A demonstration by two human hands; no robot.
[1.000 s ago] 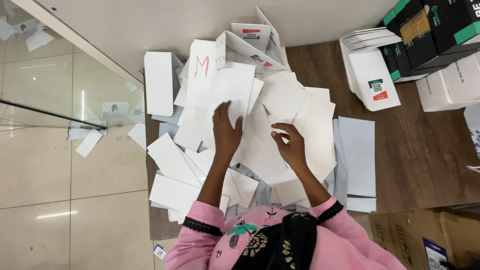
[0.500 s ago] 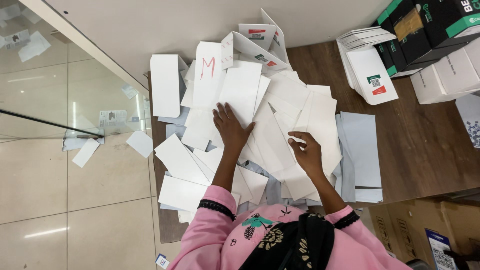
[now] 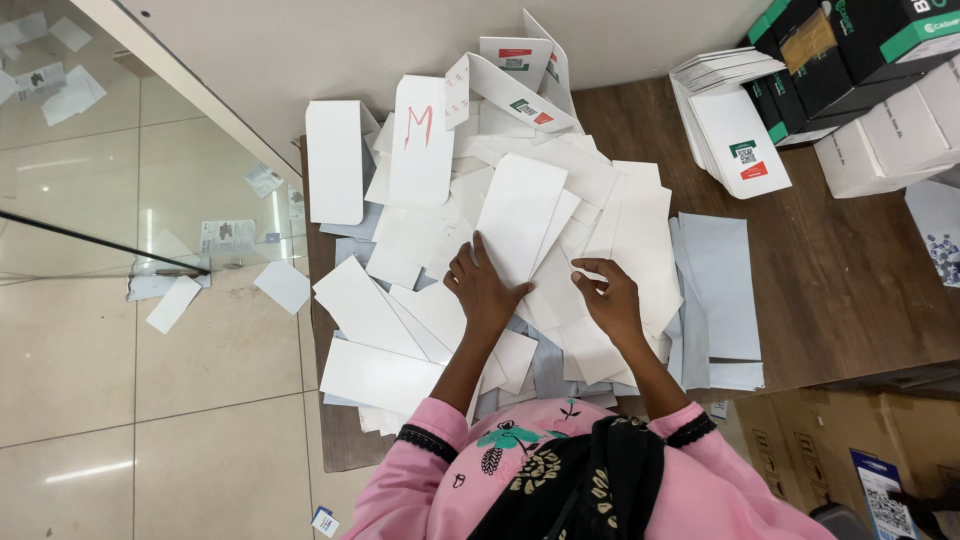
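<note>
A loose heap of white envelopes [image 3: 560,215] covers the brown wooden table [image 3: 850,280]. My left hand [image 3: 482,290] lies flat on the heap, fingers spread, its fingertips on the lower edge of one long white envelope [image 3: 522,215]. My right hand [image 3: 610,298] rests just to the right, fingers curled, pinching the edge of a white sheet in the pile. One envelope [image 3: 421,140] at the back carries a red hand-drawn letter. Pink sleeves with dark cuffs cover both of my arms.
A neat stack of white envelopes with red-green marks [image 3: 735,120] lies at the back right, beside black-and-green cartons [image 3: 850,50] and white boxes [image 3: 885,140]. Grey-white envelopes [image 3: 720,290] lie right of the heap. Papers litter the tiled floor [image 3: 120,380] behind a glass panel. A cardboard box [image 3: 850,450] stands below right.
Both hands have shifted slightly over the heap. The left hand now presses on the long envelope, and the right hand has closed its fingers on a sheet's edge.
</note>
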